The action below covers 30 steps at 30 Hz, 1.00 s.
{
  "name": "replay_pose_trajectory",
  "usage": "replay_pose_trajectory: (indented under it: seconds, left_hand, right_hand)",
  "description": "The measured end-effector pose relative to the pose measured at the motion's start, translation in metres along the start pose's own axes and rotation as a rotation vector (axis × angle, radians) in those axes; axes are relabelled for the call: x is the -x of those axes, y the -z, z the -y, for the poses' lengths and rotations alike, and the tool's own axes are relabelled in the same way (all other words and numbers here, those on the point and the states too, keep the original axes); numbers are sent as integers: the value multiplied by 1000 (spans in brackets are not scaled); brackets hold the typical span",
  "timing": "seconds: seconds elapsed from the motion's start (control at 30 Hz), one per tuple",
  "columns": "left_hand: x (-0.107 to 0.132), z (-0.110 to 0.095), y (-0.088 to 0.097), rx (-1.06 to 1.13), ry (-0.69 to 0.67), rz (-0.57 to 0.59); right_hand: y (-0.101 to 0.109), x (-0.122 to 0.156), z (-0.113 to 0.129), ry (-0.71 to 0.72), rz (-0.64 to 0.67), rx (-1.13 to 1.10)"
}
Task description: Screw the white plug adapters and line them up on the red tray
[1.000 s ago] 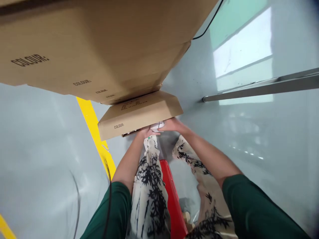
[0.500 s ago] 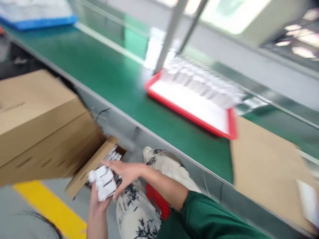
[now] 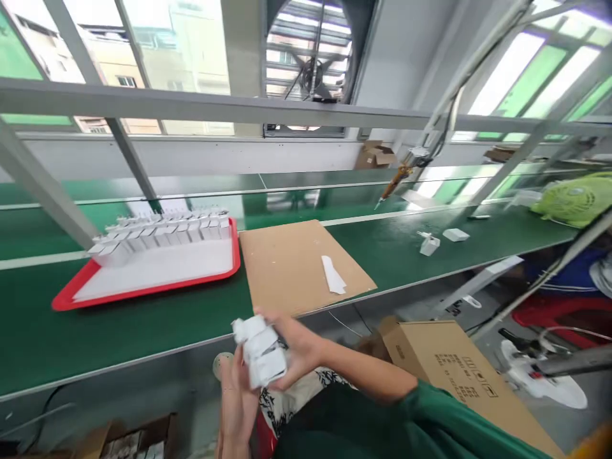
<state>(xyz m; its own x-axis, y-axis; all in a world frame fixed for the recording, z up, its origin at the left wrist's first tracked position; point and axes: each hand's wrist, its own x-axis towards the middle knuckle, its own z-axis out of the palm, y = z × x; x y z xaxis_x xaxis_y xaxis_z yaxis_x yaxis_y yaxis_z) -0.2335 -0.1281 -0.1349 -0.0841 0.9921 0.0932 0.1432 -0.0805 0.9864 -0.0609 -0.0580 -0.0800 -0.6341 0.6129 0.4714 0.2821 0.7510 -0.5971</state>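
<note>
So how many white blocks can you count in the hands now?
3 white blocks show, in a row between the left hand and right hand: one at the far end, one in the middle, one nearest the body. More may be hidden.

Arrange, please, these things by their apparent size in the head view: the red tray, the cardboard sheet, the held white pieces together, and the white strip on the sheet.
1. Red tray and cardboard sheet: too similar to rank surely.
2. White pieces, although nearness to the camera enlarges them.
3. White strip.
</note>
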Motion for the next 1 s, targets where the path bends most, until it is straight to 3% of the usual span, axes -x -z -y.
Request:
replay_pose_trajectory:
  seconds: [0.1, 0.2, 0.3, 0.37, 0.5, 0.67, 0.83, 1.0]
  left_hand:
    - [-19, -21, -37, 94, 53, -66]
    - [-35, -27, -56, -270, -165, -84]
    - [-46, -21, -68, -645, -349, -94]
    - [-50, -12, -75, -825, -376, -103]
    - [-52, 4, -79, -1030, -386, -109]
    - [-51, 3, -78, -1116, -388, -91]
    - [-49, -4, -80, -1152, -373, -90]
    - [-49, 1, -79, -1150, -389, -82]
  right_hand:
    - [83, 39, -30, -222, -215, 135]
    - [155, 66, -72, -436, -399, 268]
    - [204, 83, -115, -644, -531, 386]
    - [221, 87, -140, -749, -566, 439]
    - [227, 68, -179, -835, -538, 504]
    - [213, 4, -210, -930, -495, 550]
    - [193, -45, -218, -1009, -487, 545]
    - [193, -49, -207, -955, -544, 486]
